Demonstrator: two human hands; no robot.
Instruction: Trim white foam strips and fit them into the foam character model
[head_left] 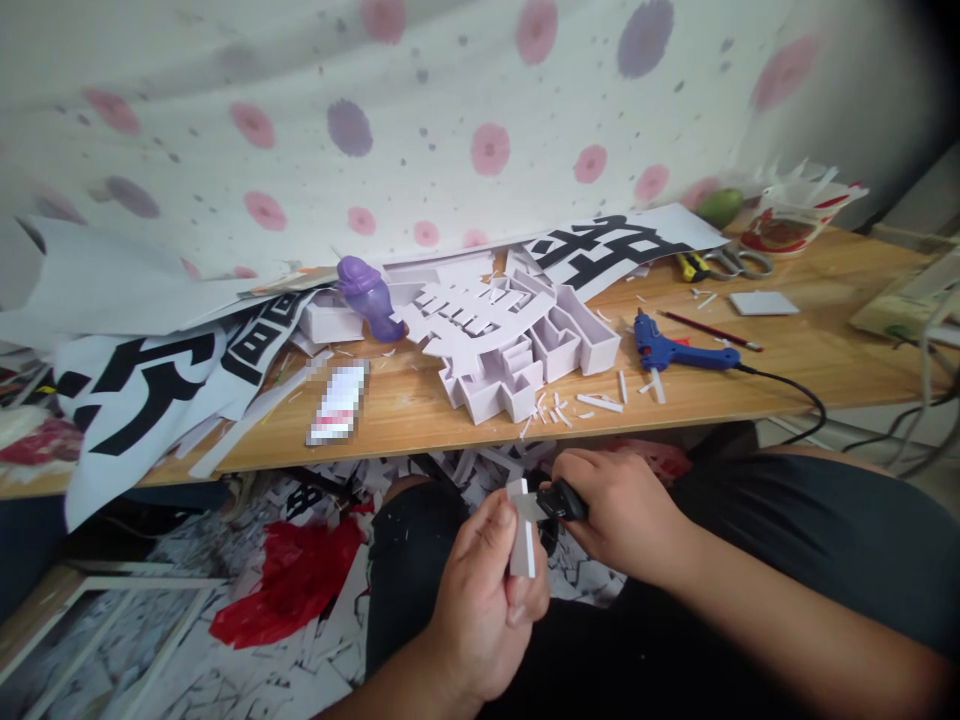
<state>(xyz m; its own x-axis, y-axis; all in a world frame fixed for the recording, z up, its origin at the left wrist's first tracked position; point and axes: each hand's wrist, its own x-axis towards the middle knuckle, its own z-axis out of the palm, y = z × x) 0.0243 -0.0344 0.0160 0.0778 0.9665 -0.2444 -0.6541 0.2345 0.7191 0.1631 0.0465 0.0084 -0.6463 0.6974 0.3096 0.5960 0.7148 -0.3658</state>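
Note:
My left hand (487, 600) grips a small white foam board piece (523, 545), thumb on its near face and fingers behind. In my right hand (626, 510) is a black-handled utility knife (561, 502), its blade pointing left and meeting the upper part of the piece. Both hands are above my lap, just below the table's front edge. Beyond them on the wooden table (405, 405) sits a white hollow raised character (487, 340), built from thin strips. A blue glue gun (679, 352) lies to its right.
A purple bottle (369, 298), a pixelated pale rectangle (337, 403) and printed character sheets (150, 390) occupy the table's left. Scissors (739, 263), a pencil (712, 331) and a tub (787, 222) are at right. Scraps and a red plastic bag (292, 580) cover the floor.

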